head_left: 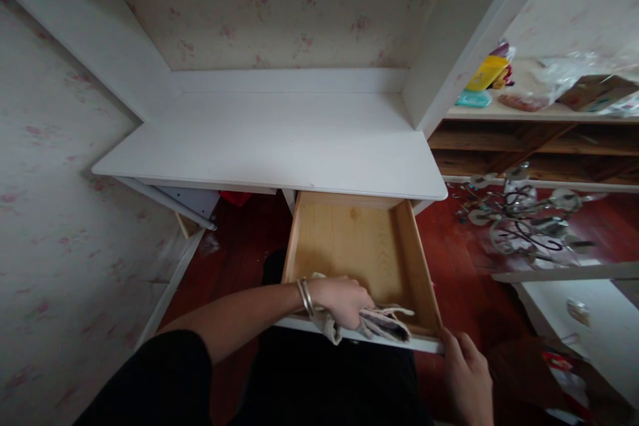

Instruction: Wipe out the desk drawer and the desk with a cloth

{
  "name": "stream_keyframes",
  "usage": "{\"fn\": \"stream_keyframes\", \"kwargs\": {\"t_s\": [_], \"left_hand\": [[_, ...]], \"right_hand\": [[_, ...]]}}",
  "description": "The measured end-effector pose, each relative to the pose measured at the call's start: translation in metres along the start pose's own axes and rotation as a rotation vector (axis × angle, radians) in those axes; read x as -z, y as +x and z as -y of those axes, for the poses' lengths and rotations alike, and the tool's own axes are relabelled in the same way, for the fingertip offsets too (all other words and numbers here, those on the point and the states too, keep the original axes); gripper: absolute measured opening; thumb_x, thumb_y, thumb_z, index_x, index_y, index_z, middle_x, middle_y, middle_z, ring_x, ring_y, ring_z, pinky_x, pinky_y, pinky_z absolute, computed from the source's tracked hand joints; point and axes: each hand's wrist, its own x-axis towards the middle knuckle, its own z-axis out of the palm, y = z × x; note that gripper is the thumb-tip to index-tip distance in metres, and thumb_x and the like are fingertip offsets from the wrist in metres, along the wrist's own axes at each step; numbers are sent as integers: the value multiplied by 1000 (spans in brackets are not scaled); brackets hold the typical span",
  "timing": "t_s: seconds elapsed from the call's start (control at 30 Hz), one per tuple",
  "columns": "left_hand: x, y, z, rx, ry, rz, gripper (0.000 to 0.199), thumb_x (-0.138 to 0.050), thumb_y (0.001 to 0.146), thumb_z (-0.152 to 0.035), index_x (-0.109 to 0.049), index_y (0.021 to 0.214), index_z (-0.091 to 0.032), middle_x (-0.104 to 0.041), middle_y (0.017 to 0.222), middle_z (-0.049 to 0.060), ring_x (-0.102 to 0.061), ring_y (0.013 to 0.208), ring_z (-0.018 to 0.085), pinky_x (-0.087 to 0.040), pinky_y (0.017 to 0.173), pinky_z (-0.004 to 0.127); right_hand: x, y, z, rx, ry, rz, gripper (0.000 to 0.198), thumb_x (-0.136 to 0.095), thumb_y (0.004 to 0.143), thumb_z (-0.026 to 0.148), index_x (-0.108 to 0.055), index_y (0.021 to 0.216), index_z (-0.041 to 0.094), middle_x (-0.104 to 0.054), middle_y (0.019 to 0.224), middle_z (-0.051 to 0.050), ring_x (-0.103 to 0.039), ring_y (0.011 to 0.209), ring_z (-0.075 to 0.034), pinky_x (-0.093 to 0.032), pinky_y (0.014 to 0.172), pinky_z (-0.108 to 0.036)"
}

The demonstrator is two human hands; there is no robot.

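Seen from the head camera, a person's left hand point(344, 301) presses down over the front of an open wooden drawer point(349, 239), its forearm reaching in from the lower left, nearly level, below a black sleeve point(154, 379). A silver bracelet point(305, 297) circles the wrist, which bends so that the knuckles face up and the fingers angle to the right and downward. The hand is closed around a bunched pale cloth point(387, 324), whose loose folds stick out to its right and droop below the wrist over the drawer's front edge. The cloth's long axis runs roughly left to right, along that edge, its free end pointing right. The right hand point(466, 373), to the right of the left hand and slightly nearer the body, is partly closed on the drawer's front right corner, fingers curled, their tips hard to make out. Beyond the left hand, the drawer's sides run back to a white desk point(269, 140), its front panel facing the body. Up and to the right of both hands, a metal fixture with curved arms point(534, 213) lies on the red floor point(459, 253) before a wooden shelf unit point(479, 140).
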Motion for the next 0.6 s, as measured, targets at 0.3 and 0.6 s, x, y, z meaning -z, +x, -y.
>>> {"fn": "stream_keyframes", "kwargs": {"t_s": [0.3,0.6], "left_hand": [[-14,99,-46,-62,-48,-150,23,-56,77,-37,-64,94,-23,-72,100,7,-69,93,27,-51,69,32],[4,67,-33,-33,-247,-623,27,-49,90,-31,-60,113,-22,-71,107,6,-68,95,19,-50,75,27]], "right_hand": [[-8,-2,-17,-154,236,-168,50,-51,74,54,-51,109,18,-50,115,-8,-53,100,-27,-42,84,-37],[-3,-4,-23,-307,302,-144,57,-45,82,72,-54,105,20,-52,108,-3,-56,87,-22,-43,85,-41]]}}
